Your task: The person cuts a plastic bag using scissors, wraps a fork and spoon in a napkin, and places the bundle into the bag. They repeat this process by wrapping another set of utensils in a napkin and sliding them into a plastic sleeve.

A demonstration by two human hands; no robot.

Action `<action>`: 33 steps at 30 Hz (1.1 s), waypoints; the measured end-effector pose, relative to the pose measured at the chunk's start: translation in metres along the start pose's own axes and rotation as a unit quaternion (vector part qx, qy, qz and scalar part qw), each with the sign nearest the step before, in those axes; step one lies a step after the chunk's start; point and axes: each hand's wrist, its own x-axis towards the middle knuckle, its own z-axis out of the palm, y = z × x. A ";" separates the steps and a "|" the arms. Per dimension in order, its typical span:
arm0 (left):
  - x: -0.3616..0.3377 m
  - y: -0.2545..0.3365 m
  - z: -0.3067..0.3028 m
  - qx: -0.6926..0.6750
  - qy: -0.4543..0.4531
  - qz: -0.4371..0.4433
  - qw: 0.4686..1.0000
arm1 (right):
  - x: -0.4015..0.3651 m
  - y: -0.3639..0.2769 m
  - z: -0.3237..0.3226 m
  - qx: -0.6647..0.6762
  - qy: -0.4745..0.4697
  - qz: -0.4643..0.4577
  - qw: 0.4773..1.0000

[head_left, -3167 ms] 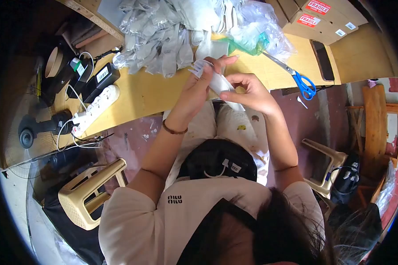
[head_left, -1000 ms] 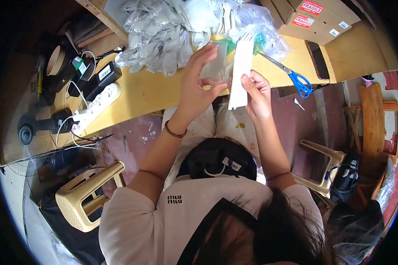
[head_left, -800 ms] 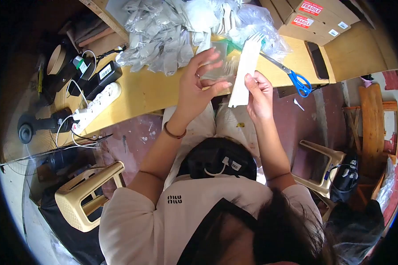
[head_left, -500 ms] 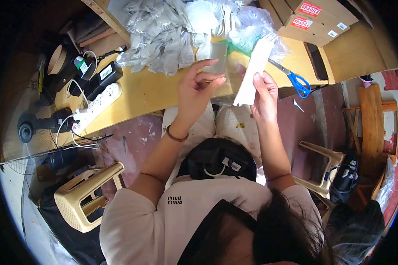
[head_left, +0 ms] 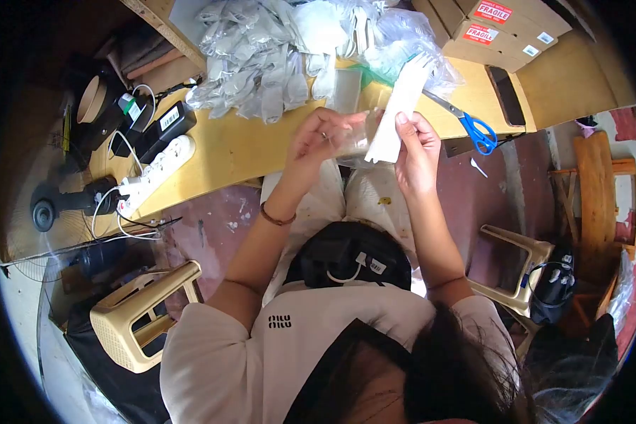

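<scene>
My right hand is closed round a bundle of white cutlery-like pieces, with fork tines showing at its upper end. My left hand pinches a clear plastic bag whose edge reaches toward the bundle. Behind my left hand, a flat stack of clear bags lies on the wooden table. Blue-handled scissors lie just right of the bundle.
Wrapped pale packets are heaped at the back. Cardboard boxes and a phone are at the right. A white power strip, cables and a small fan are at the left. Stools stand on the floor.
My left hand has turned and come closer to the bundle, with the clear bag now between its fingers. The bundle in my right hand has shifted slightly left.
</scene>
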 end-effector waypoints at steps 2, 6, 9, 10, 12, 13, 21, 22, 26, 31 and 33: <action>0.001 -0.001 -0.001 -0.060 -0.018 -0.021 0.998 | -0.002 -0.005 0.004 0.012 0.003 0.010 1.000; 0.009 0.002 -0.001 -0.065 -0.016 -0.031 0.997 | -0.006 -0.010 0.010 0.017 -0.006 0.014 1.000; 0.016 0.010 0.008 0.029 0.034 -0.043 0.998 | -0.008 -0.011 0.011 -0.013 -0.031 0.000 0.999; 0.019 0.015 0.014 0.063 0.054 -0.051 0.995 | -0.009 -0.011 0.012 -0.027 -0.040 -0.005 0.999; 0.023 0.021 0.023 0.097 0.075 -0.045 0.991 | -0.012 -0.014 0.014 -0.043 -0.039 0.005 0.998; 0.024 0.021 0.025 0.114 0.086 -0.043 0.989 | -0.013 -0.015 0.015 -0.051 -0.038 0.011 0.998; 0.017 0.016 0.022 0.120 0.120 -0.062 0.983 | -0.013 -0.021 0.009 -0.079 -0.024 -0.009 0.997; 0.016 0.016 0.020 0.142 0.117 -0.061 0.981 | -0.012 -0.022 0.007 -0.083 -0.018 -0.013 0.996; 0.015 0.017 0.022 0.132 0.126 -0.046 0.982 | -0.009 -0.025 0.003 -0.058 0.004 -0.002 0.998; 0.017 0.015 0.025 0.110 0.142 -0.013 0.984 | -0.007 -0.024 -0.006 -0.065 0.007 -0.010 0.998; 0.014 0.022 0.023 0.166 0.138 -0.025 0.976 | -0.007 -0.021 -0.014 -0.075 -0.003 -0.019 0.997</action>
